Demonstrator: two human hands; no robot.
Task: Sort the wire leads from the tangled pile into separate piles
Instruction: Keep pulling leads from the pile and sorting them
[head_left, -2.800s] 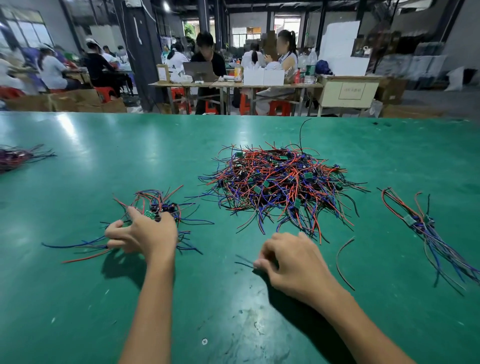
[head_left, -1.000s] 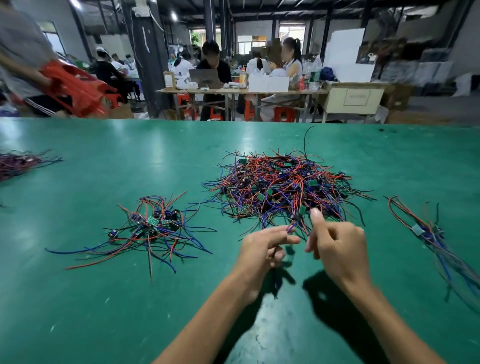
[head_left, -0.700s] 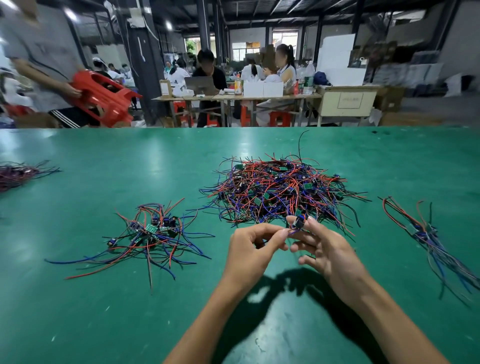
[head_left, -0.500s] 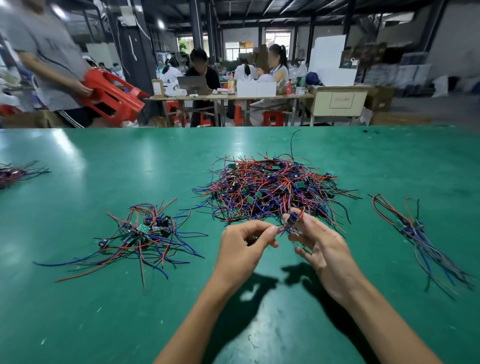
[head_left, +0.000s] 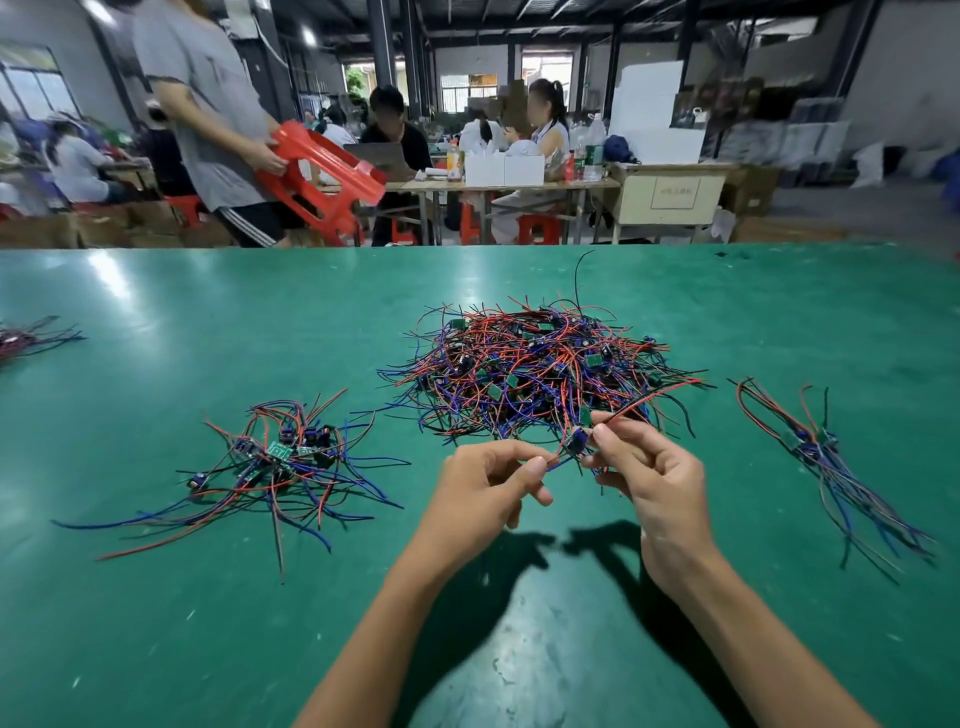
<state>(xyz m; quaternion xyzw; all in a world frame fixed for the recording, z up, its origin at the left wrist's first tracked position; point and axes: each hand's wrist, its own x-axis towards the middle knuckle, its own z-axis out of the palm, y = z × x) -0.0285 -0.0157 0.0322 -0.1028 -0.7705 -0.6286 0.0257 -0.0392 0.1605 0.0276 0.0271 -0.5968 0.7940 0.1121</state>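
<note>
The small part (head_left: 577, 445) between my fingertips is too tiny to make out, and a wire bunch (head_left: 31, 338) at nine o'clock is cut off by the edge. My left hand (head_left: 480, 499) pinches a wire end between thumb and forefinger; my right hand (head_left: 652, 480) pinches the part, its red wire (head_left: 657, 396) running toward two o'clock. The tangled pile (head_left: 535, 369) lies at twelve o'clock, just beyond my hands, one sorted pile (head_left: 275, 462) at ten, another (head_left: 826, 462) at three. The green table (head_left: 208, 623) fills a busy workshop where a person (head_left: 208, 104) carries a red stool (head_left: 322, 176).
</note>
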